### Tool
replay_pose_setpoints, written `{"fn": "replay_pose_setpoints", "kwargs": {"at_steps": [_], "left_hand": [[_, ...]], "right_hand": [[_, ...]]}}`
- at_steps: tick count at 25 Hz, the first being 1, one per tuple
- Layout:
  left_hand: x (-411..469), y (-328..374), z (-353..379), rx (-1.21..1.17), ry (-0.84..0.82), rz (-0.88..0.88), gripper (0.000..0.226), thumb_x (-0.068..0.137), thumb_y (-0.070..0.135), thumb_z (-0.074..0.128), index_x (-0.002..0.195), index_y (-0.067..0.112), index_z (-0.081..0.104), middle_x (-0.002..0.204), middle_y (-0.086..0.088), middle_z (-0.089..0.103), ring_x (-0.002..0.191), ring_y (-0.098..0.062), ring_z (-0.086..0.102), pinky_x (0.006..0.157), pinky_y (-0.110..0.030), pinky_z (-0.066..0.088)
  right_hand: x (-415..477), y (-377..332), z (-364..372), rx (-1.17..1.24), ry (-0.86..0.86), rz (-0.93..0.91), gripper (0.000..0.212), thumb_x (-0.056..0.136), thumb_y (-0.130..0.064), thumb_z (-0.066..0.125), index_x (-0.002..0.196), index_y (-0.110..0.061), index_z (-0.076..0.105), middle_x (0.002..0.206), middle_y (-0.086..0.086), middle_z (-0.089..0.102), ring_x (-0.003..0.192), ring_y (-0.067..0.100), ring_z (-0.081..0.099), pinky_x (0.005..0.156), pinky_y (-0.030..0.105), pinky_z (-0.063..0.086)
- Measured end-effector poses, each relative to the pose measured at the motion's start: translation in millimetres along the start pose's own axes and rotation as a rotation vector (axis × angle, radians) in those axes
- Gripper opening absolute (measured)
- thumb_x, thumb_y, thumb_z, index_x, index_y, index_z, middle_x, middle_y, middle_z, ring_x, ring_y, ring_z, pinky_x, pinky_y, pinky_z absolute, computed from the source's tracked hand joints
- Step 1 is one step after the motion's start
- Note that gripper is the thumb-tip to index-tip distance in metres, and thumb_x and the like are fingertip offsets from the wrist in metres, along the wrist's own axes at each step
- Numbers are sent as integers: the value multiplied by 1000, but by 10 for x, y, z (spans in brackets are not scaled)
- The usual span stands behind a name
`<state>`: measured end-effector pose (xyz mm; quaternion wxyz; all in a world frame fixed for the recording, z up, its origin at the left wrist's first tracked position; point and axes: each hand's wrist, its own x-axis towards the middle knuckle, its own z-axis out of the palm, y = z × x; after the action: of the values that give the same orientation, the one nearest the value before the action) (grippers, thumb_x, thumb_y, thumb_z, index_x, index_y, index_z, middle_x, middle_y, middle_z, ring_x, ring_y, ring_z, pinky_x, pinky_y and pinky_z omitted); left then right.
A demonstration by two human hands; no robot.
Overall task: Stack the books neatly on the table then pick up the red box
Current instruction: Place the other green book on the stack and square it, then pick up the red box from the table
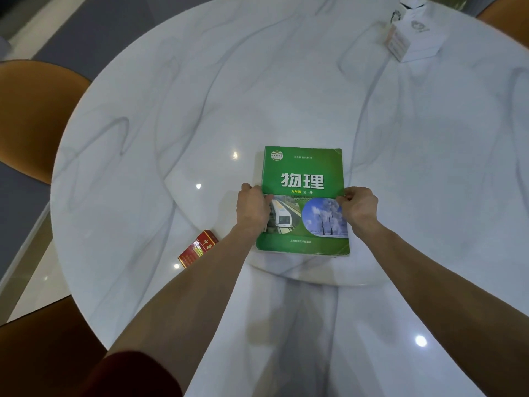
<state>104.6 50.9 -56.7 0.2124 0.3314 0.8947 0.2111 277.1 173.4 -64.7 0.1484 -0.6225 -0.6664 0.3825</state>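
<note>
Green book [303, 179] lies flat on bench [171, 110], pinched at both side edges: left hand [252, 206], right hand [359, 207]. Squaring step, likely. Any books beneath: cannot tell. Red box [197, 249] rests just outside left forearm; next, release and reach there.

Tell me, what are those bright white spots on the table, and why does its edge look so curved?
Head view: the spots are ceiling lights glaring off the glossy marble table; the wide-angle lens exaggerates the edge's curve; the green physics textbook stays sharp, the white box far off looks soft.
</note>
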Motion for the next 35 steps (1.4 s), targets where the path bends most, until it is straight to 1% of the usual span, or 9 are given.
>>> {"fn": "replay_pose_setpoints", "kwargs": {"at_steps": [4,7,11,14,16,19,24,30,35], "left_hand": [[-1,-89,-156,90,-57,100,36,94,30,52,115,1,57,112,-20,55,101,-34,57,85,-42,50],[-55,-274,-359,180,-77,228,40,94,28,48,129,8,49,119,-18,55,110,-32,54,91,-43,49],[-179,-541,-632,323,-91,392,41,94,23,48,133,13,45,122,-14,54,114,-28,51,88,-43,51],[-291,-746,-780,399,-85,478,41,93,22,50,134,14,45,123,-12,55,113,-27,49,84,-39,48],[-363,-875,-869,439,-77,513,42,93,21,50,134,14,45,124,-11,55,114,-27,47,88,-38,47],[-452,-1043,-964,515,-77,573,44,91,20,51,135,16,44,130,-8,52,119,-26,44,95,-37,45],[-565,-1389,-1091,624,-118,732,59,86,14,54,142,19,34,145,-5,42,134,-24,35,102,-38,41],[-545,-1757,-1175,721,-312,853,83,79,41,65,147,27,19,157,-1,21,145,-24,17,115,-40,26],[-428,-1882,-1095,696,-366,886,96,76,37,72,149,25,9,160,-2,9,147,-23,6,118,-38,17]], "right_hand": [[-35,-75,-96,-89,-15,13,38,84,-10,60,120,1,59,113,24,67,106,36,62,96,39,50],[-196,-152,-139,-236,40,-95,38,87,-11,53,124,-2,53,121,24,58,111,38,55,91,40,48],[-518,-401,-82,-348,12,-268,31,88,-10,49,116,-2,60,120,22,57,106,39,56,84,40,48],[-855,-591,64,-359,-26,-408,23,90,-15,50,105,-4,63,110,18,63,89,33,61,73,35,52],[-1090,-675,202,-397,-57,-482,22,91,-18,51,103,-5,63,105,16,64,80,28,60,65,29,49],[-1373,-745,406,-452,-125,-516,25,92,-21,49,105,-5,63,106,16,63,84,30,63,67,32,52],[-1815,-696,823,-393,-212,-454,27,90,-23,49,107,-6,62,109,17,63,96,34,61,78,36,50],[-2114,-548,1309,-216,-301,-288,28,91,-26,51,105,-5,63,108,15,65,95,29,62,82,34,51],[-2132,-466,1546,-69,-322,-100,31,90,-29,56,104,-3,63,103,14,70,94,27,63,83,31,50]]}}
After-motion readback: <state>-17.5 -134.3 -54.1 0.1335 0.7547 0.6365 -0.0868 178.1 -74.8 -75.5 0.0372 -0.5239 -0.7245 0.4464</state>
